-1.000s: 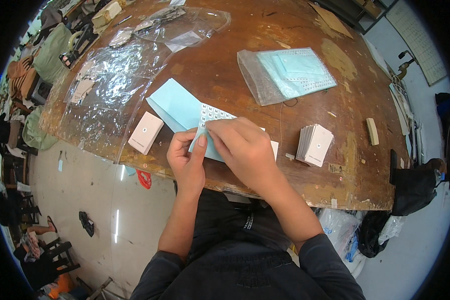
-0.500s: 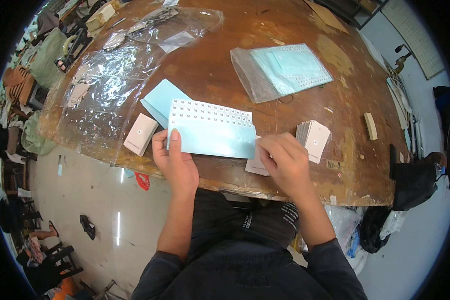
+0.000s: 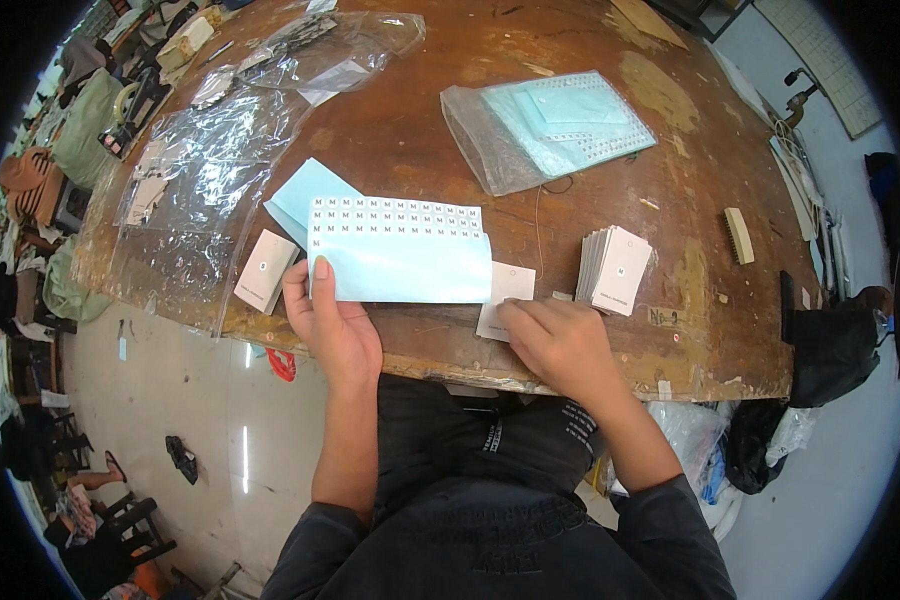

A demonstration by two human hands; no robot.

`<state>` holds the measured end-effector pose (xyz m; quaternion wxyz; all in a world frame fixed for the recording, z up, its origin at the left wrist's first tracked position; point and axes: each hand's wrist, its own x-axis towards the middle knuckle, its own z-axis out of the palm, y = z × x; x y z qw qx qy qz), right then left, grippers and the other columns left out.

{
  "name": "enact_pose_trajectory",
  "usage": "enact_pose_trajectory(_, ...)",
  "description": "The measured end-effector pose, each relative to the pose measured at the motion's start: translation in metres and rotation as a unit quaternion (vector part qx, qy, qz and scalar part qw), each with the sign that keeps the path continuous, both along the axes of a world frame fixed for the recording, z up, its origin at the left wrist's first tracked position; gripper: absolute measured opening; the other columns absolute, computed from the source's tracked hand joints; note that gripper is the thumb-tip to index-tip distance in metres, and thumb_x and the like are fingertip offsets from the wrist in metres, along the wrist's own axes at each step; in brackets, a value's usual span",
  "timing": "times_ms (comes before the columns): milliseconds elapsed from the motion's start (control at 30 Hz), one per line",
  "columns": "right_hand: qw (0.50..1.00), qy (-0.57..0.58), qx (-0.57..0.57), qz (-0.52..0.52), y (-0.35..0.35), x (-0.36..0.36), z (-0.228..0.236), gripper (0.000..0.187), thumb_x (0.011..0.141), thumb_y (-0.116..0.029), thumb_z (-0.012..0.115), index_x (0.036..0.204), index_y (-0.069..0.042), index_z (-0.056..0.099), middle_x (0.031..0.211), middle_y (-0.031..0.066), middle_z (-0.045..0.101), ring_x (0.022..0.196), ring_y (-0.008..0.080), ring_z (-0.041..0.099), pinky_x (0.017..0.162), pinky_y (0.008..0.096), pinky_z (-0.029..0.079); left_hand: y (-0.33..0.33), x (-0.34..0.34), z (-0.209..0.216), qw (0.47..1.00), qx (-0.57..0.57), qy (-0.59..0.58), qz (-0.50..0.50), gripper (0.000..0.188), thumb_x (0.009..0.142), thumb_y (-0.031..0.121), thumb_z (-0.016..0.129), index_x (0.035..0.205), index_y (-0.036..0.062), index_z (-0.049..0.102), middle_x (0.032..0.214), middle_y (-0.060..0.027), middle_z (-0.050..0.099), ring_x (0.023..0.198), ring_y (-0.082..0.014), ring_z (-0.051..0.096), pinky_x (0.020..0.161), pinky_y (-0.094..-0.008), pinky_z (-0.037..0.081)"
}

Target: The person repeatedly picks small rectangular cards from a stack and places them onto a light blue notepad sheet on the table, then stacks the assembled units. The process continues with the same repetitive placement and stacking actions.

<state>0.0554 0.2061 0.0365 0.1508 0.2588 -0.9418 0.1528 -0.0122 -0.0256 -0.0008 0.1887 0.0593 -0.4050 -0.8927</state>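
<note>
- Sticker sheet (image 3: 400, 270) in the left hand (image 3: 342, 335): pale blue, topped with rows of white, dark-marked squares
- Card (image 3: 515, 283) under the right hand (image 3: 562, 348): pale pinkish white
- Table (image 3: 390, 130) beneath both hands: brown, blotched with tan

The sticker sheet (image 3: 400, 262) looks papery (smooth, glossy).

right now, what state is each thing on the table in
sticker sheet, held by left hand, mostly bare below the upper rows
lone tag, flat, right hand at its edge
left tag stack, squared
right tag stack, fanned
blue sheet, folded
clear bag, blue-backed sheets inside
brush, lying down
wooden table, worn
</note>
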Motion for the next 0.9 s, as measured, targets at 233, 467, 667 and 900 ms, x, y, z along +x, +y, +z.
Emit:
enact_pose_trajectory(233, 0.991, -0.092, -0.027, -0.095, -0.0032, 0.0054, 0.0096, 0.047, 0.087, -0.034, 0.074, 0.12, -0.004, 0.063, 0.135, 0.0187, 0.056, 0.077, 0.0316, 0.072, 0.062, 0.0374, 0.059, -0.0011, -0.0008, -0.001, 1.0, 0.001, 0.002, -0.006, 0.016, 0.102, 0.012, 0.06, 0.112, 0.0037, 0.05, 0.114, -0.0089, 0.058, 0.108, -0.0162, 0.06, 0.095, -0.0331, 0.052)
enact_pose_trajectory(467, 0.986, -0.128, -0.024, -0.102, -0.0035, 0.0037, 0.009, 0.05, 0.085, -0.037, 0.076, 0.125, -0.009, 0.065, 0.139, 0.0183, 0.053, 0.082, 0.0334, 0.071, 0.069, 0.0391, 0.059, -0.0002, -0.0007, 0.0, 1.0, 0.004, 0.005, -0.007, 0.016, 0.101, 0.012, 0.06, 0.112, 0.0041, 0.05, 0.114, -0.0095, 0.059, 0.107, -0.0162, 0.061, 0.094, -0.0331, 0.052)
enact_pose_trajectory(667, 0.99, -0.106, -0.04, -0.089, -0.0034, 0.005, 0.0072, 0.04, 0.088, -0.036, 0.073, 0.118, -0.009, 0.072, 0.139, 0.0169, 0.051, 0.078, 0.0311, 0.071, 0.065, 0.0373, 0.058, -0.0014, -0.0004, -0.0001, 1.0, -0.003, 0.005, -0.009, 0.016, 0.102, 0.012, 0.059, 0.112, 0.004, 0.05, 0.113, -0.0104, 0.06, 0.107, -0.0162, 0.06, 0.094, -0.0333, 0.052)
enact_pose_trajectory(900, 0.992, -0.066, -0.016, -0.107, -0.0088, 0.0102, 0.0021, 0.037, 0.088, -0.035, 0.074, 0.115, -0.01, 0.073, 0.141, 0.0155, 0.05, 0.074, 0.028, 0.071, 0.062, 0.0359, 0.058, -0.0007, -0.0018, -0.0008, 1.0, -0.004, 0.005, -0.013, 0.016, 0.102, 0.012, 0.059, 0.112, 0.0036, 0.05, 0.113, -0.0105, 0.06, 0.107, -0.0163, 0.061, 0.094, -0.0325, 0.053)
